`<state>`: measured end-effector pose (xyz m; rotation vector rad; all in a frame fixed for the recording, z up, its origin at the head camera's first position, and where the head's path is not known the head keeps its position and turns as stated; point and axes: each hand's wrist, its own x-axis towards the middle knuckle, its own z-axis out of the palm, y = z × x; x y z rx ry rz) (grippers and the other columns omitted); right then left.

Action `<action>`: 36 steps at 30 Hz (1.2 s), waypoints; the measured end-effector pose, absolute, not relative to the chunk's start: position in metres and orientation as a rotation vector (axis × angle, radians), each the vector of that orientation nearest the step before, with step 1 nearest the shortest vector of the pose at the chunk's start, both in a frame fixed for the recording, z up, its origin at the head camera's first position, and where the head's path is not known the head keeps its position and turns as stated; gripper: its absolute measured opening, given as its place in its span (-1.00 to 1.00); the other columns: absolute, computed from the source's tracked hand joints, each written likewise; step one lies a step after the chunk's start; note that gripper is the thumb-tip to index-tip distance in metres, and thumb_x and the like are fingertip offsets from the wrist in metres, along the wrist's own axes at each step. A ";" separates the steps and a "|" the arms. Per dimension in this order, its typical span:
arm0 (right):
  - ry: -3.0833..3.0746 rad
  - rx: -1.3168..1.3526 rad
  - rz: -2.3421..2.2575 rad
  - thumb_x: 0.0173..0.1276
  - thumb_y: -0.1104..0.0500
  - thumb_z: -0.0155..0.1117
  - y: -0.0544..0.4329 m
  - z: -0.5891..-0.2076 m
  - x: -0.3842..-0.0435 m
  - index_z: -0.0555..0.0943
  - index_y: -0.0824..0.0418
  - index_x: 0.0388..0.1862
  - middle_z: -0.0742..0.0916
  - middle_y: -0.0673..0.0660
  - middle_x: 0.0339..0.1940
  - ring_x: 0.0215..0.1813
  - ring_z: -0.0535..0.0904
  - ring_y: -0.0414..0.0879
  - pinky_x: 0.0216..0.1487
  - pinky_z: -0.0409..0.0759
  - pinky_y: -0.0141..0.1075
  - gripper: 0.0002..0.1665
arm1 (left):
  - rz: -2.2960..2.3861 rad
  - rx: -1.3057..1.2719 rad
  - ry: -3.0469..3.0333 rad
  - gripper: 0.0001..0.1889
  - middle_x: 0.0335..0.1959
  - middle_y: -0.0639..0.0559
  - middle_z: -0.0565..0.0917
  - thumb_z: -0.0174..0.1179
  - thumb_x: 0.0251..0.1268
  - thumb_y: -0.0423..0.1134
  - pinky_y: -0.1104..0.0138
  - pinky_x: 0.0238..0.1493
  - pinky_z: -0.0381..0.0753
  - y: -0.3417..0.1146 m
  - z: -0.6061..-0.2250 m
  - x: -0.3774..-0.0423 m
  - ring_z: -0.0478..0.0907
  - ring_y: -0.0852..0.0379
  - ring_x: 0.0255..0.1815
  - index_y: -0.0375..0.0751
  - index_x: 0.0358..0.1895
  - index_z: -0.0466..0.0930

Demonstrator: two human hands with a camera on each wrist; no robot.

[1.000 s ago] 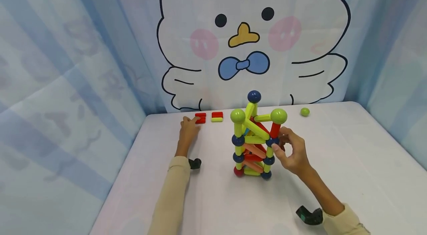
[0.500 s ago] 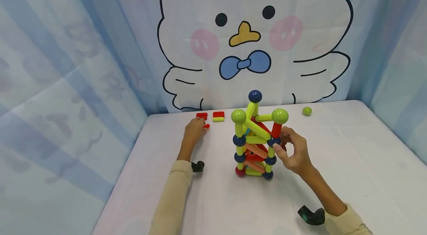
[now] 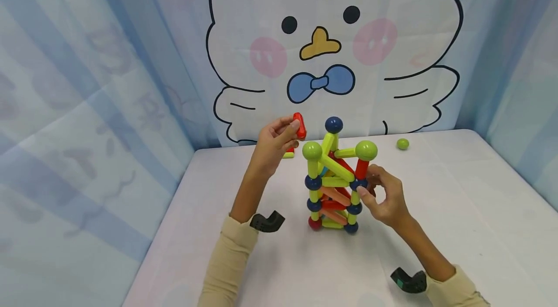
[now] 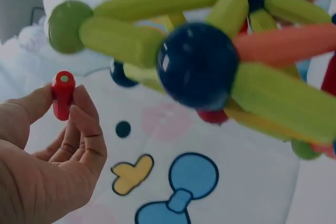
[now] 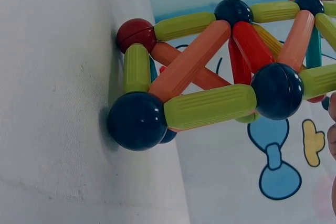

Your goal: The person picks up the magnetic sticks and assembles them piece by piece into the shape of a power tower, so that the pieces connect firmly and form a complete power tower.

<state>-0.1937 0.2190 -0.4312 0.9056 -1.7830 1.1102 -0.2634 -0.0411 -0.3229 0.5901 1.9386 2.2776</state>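
Note:
A tower of magnetic rods and balls (image 3: 334, 182) stands upright on the table, with green balls at two upper corners and a dark blue ball (image 3: 333, 125) on top. My left hand (image 3: 275, 145) holds a red magnetic rod (image 3: 300, 126) in the air, left of the tower's top. In the left wrist view, thumb and fingers pinch this red rod (image 4: 63, 95), one end facing the camera. My right hand (image 3: 385, 196) grips the tower's right side at a dark blue ball (image 3: 358, 184). The right wrist view shows the tower's lower rods (image 5: 210, 106), with only fingertips at its edge.
Behind the left hand, a green rod (image 3: 288, 155) lies on the white table (image 3: 436, 210) with a bit of red beside it. A loose green ball (image 3: 403, 144) sits at the back right. A printed curtain (image 3: 331, 55) hangs behind the table.
My left hand has picked up a red rod from the back left of the table and lifted it rightward toward the tower's top. The right hand stays at the tower.

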 end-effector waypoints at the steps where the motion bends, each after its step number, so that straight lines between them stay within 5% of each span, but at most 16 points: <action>1: -1.783 0.905 1.109 0.23 0.16 0.19 0.219 -0.431 -0.194 0.49 0.51 -0.10 0.60 0.14 -0.46 -0.49 0.42 -0.32 -0.49 0.49 -0.51 -0.58 | 2.285 0.626 1.920 -0.61 -0.20 -0.02 0.66 0.18 0.40 -0.18 0.45 -0.25 0.61 -0.039 -0.317 -0.258 0.56 0.13 -0.31 -0.19 0.22 0.44; 17: -1.788 0.899 1.110 0.14 0.23 0.20 0.219 -0.433 -0.194 0.49 0.49 -0.12 0.58 0.14 -0.47 -0.51 0.42 -0.27 -0.49 0.49 -0.51 -0.61 | 2.014 0.606 2.050 -0.62 -0.55 0.08 0.60 0.19 0.37 -0.16 0.41 -0.46 0.37 -0.020 -0.295 -0.249 0.36 0.17 -0.58 -0.10 0.11 0.24; 29: -1.797 0.888 1.120 0.12 0.26 0.19 0.220 -0.434 -0.192 0.49 0.48 -0.12 0.60 0.14 -0.45 -0.52 0.42 -0.27 -0.48 0.50 -0.51 -0.62 | 1.860 0.609 1.981 -0.70 -0.33 -0.02 0.70 0.11 0.44 -0.17 0.39 -0.30 0.65 -0.016 -0.299 -0.257 0.64 0.15 -0.46 -0.12 0.08 0.26; 36: -1.786 0.893 1.108 0.33 0.09 0.20 0.217 -0.430 -0.190 0.48 0.53 -0.13 0.59 0.16 -0.47 -0.54 0.39 -0.26 -0.50 0.47 -0.51 -0.54 | 1.833 0.622 2.072 -0.69 -0.42 0.02 0.62 0.00 0.52 -0.06 0.43 -0.35 0.54 -0.019 -0.304 -0.260 0.50 0.18 -0.50 -0.15 0.11 0.28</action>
